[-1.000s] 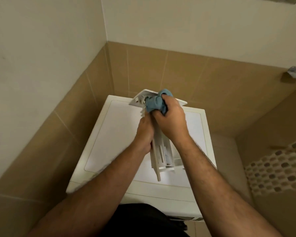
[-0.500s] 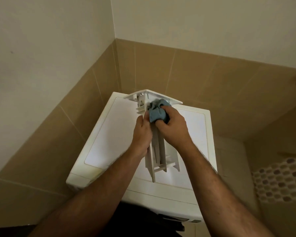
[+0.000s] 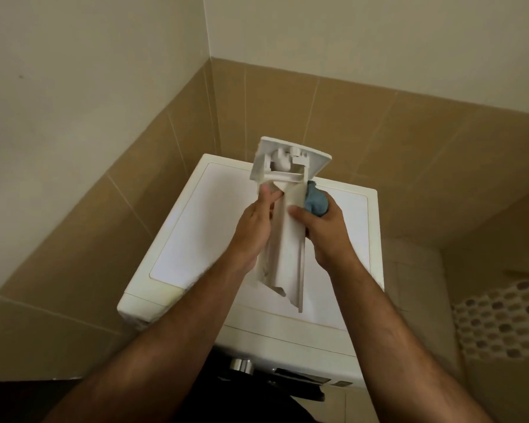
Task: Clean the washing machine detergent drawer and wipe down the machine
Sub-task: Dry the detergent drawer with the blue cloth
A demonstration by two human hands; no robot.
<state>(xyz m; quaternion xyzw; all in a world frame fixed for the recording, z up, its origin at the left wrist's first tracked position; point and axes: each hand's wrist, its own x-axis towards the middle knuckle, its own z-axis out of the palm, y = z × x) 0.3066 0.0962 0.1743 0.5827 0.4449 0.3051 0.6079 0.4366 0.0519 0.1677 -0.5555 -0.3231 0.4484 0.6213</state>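
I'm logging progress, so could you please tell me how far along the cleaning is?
Done: the detergent drawer is out of the washing machine. In hand: the left hand grips the drawer above the machine while the right hand holds a blue cloth against its side. Left: refitting the drawer and wiping the machine.

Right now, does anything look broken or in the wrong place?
Nothing looks broken. The one odd thing is the detergent drawer: it's out of the washing machine, held up above its top. The left hand grips one side; the right hand grips the other with a blue cloth. That fits cleaning it.
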